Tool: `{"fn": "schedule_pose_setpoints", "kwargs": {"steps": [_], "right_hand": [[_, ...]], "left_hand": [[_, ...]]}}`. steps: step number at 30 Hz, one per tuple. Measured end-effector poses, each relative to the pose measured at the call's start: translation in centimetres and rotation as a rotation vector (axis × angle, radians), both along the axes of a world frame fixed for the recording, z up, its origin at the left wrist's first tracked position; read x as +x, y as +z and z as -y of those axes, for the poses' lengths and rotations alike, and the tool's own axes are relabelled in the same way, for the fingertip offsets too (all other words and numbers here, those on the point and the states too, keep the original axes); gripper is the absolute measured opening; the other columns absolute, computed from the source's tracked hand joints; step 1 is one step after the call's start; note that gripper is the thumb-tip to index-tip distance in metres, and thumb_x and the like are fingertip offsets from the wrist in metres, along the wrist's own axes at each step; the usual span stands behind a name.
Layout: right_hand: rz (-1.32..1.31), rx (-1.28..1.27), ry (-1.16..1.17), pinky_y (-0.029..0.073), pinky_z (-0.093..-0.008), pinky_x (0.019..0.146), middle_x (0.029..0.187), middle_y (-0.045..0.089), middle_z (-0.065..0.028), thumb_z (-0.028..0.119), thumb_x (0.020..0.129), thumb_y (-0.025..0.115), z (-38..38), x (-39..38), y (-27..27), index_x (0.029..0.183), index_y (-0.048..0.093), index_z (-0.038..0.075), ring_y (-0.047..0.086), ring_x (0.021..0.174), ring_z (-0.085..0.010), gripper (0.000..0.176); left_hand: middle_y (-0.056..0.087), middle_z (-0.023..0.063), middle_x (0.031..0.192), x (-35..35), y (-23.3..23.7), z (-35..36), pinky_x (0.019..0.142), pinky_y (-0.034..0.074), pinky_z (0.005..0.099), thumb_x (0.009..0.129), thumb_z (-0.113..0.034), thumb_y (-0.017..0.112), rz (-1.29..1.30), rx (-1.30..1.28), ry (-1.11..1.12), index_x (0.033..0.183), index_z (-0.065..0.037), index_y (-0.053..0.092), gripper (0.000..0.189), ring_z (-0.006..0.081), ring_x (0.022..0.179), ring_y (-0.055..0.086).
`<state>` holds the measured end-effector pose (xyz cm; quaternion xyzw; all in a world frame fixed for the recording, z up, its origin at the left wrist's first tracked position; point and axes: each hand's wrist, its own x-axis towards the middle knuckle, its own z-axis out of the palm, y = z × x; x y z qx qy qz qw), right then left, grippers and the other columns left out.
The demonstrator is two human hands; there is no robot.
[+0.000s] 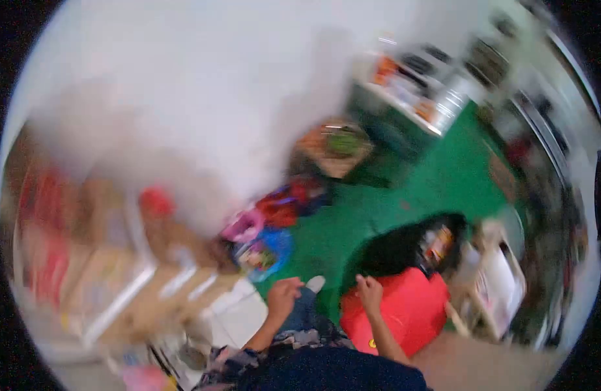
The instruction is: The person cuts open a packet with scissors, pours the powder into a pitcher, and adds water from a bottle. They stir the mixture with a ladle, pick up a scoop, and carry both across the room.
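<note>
My left hand [285,297] is held out in front of my body, above my leg, with its fingers pointing to the right. It looks loosely open, and I see nothing in it. To the right is my right hand [370,292], its fingers curled in, in front of a large red object [401,309] whose kind I cannot make out. Nothing shows between those fingers. Motion blur smears the finer details of both hands. One light shoe [315,283] shows between the hands on the green floor [323,241].
A blue basin [282,251] with mixed items and a pink basin [243,226] stand on the left. Cardboard boxes [98,277] line the left side. Farther off are a crate with greens [343,141] and a cluttered table [404,107]. A pale chair-like object [502,283] stands at right.
</note>
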<state>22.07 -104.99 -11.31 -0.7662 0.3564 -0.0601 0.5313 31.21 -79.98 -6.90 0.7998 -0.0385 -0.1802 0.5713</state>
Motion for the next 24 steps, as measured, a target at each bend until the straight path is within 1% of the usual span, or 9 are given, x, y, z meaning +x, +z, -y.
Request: {"fn": "schedule_pose_setpoints", "kwargs": {"steps": [1, 3, 5, 7, 10, 12, 14, 17, 24], "right_hand": [[-0.032, -0.165, 0.211, 0.043, -0.0293, 0.048, 0.06, 0.056, -0.0062, 0.02, 0.083, 0.061, -2.3, -0.4, -1.9, 0.078, 0.058, 0.002, 0.054, 0.052, -0.0125, 0.019], [0.205, -0.326, 0.486, 0.045, -0.0314, 0.056, 0.069, 0.059, -0.0093, 0.015, 0.08, 0.062, -8.2, -0.9, 1.2, 0.086, 0.059, 0.003, 0.058, 0.061, -0.017, 0.013], [0.083, -0.114, 0.642, 0.046, -0.0326, 0.062, 0.077, 0.061, -0.0101, 0.012, 0.078, 0.062, -13.6, -1.9, 2.9, 0.094, 0.059, 0.005, 0.059, 0.069, -0.0213, 0.017], [0.009, -0.244, 0.927, 0.047, -0.0316, 0.064, 0.078, 0.061, -0.0101, 0.012, 0.077, 0.063, -17.2, -3.6, 1.9, 0.096, 0.06, 0.006, 0.06, 0.071, -0.0225, 0.02], [-0.079, -0.213, 1.282, 0.046, -0.0325, 0.063, 0.078, 0.061, -0.0105, 0.014, 0.077, 0.063, -23.8, -5.6, 1.2, 0.096, 0.061, 0.006, 0.06, 0.07, -0.023, 0.021], [0.051, -0.365, 1.461, 0.046, -0.0322, 0.062, 0.075, 0.061, -0.0107, 0.014, 0.078, 0.063, -28.5, -6.4, -0.8, 0.096, 0.061, 0.006, 0.059, 0.067, -0.0213, 0.02], [0.056, -0.408, 1.684, 0.046, -0.0321, 0.061, 0.073, 0.06, -0.01, 0.014, 0.078, 0.062, -35.9, -7.6, -0.1, 0.095, 0.061, 0.005, 0.058, 0.066, -0.0199, 0.019], [0.075, -0.129, 1.793, 0.046, -0.0331, 0.061, 0.073, 0.059, -0.0099, 0.014, 0.078, 0.062, -49.3, -8.8, 4.0, 0.094, 0.061, 0.005, 0.058, 0.067, -0.022, 0.018], [0.649, -0.185, 1.875, 0.045, -0.0344, 0.06, 0.071, 0.055, -0.0107, 0.012, 0.078, 0.062, -85.2, -11.3, 0.6, 0.094, 0.055, 0.004, 0.057, 0.066, -0.0243, 0.019]], "left_hand": [[0.062, 0.013, 0.097, -2.1, -0.4, -1.5, 0.083, 0.043, 0.0369, 0.085, -0.02, 0.051, 0.128, 0.074, 0.013, 0.089, -0.003, 0.065, 0.022, 0.0274, 0.095, 0.056], [0.06, 0.0143, 0.101, -6.7, 1.1, -4.5, 0.084, 0.042, 0.04, 0.085, -0.02, 0.052, 0.22, 0.128, 0.096, 0.093, -0.004, 0.063, 0.022, 0.0314, 0.096, 0.055], [0.058, 0.0153, 0.104, -10.6, 2.7, -8.7, 0.085, 0.042, 0.0414, 0.084, -0.018, 0.053, 0.186, 0.137, 0.197, 0.096, -0.005, 0.06, 0.019, 0.0325, 0.097, 0.055], [0.058, 0.015, 0.102, -15.1, 3.0, -13.6, 0.086, 0.042, 0.0417, 0.083, -0.014, 0.056, 0.104, 0.151, 0.282, 0.093, -0.006, 0.058, 0.013, 0.0319, 0.098, 0.054], [0.059, 0.0139, 0.099, -21.0, 2.2, -21.8, 0.083, 0.043, 0.0412, 0.083, -0.015, 0.058, 0.226, 0.228, 0.554, 0.093, -0.006, 0.059, 0.014, 0.031, 0.097, 0.055], [0.06, 0.0134, 0.098, -24.7, 1.0, -27.2, 0.081, 0.044, 0.0403, 0.082, -0.015, 0.059, 0.221, 0.193, 0.718, 0.092, -0.006, 0.059, 0.014, 0.031, 0.094, 0.056], [0.06, 0.0138, 0.096, -29.3, 2.0, -33.0, 0.08, 0.045, 0.0389, 0.082, -0.016, 0.059, 0.211, 0.178, 1.035, 0.09, -0.005, 0.06, 0.014, 0.031, 0.093, 0.057], [0.061, 0.0128, 0.094, -35.5, 2.0, -41.1, 0.079, 0.046, 0.0374, 0.081, -0.015, 0.06, 0.109, 0.207, 1.275, 0.093, -0.008, 0.062, 0.015, 0.0312, 0.09, 0.058], [0.062, 0.0119, 0.092, -48.8, -0.3, -60.3, 0.075, 0.046, 0.0346, 0.08, -0.014, 0.06, -0.046, 0.233, 1.61, 0.091, -0.009, 0.064, 0.013, 0.0272, 0.088, 0.059]]}}
